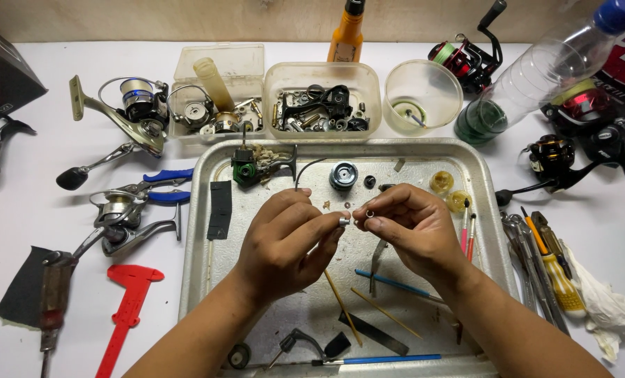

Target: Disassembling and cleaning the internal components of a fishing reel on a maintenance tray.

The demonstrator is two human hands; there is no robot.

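- We hold a small metal sleeve [344, 221] pinched at the tips of our left hand [284, 245], thumb and forefinger closed on it, its open end turned toward the other hand.
- Our right hand [414, 227] grips a tiny metal ring [370, 213] between thumb and forefinger; the fingers are closed on it, and it sits just beside the sleeve, a narrow gap apart.
- As we judge it, the 2 parts want to meet squarely, so we keep both axes in 1 line before we close the gap.
- We keep both hands low over the metal tray [207, 210], so anything that slips lands below the fingers and not on the table.
- We grip lightly: parts this small tend to spring out of a hard pinch.
- Just beyond the fingertips lie a round black spool [343, 175] and a green reel body [246, 170]; we keep our knuckles short of them.
- Below our wrists lie a blue rod [396, 283] and thin yellow sticks [342, 306]; we keep our forearms lifted so that we do not roll them.
- Whether the ring fits inside or over the sleeve we cannot tell at this size.
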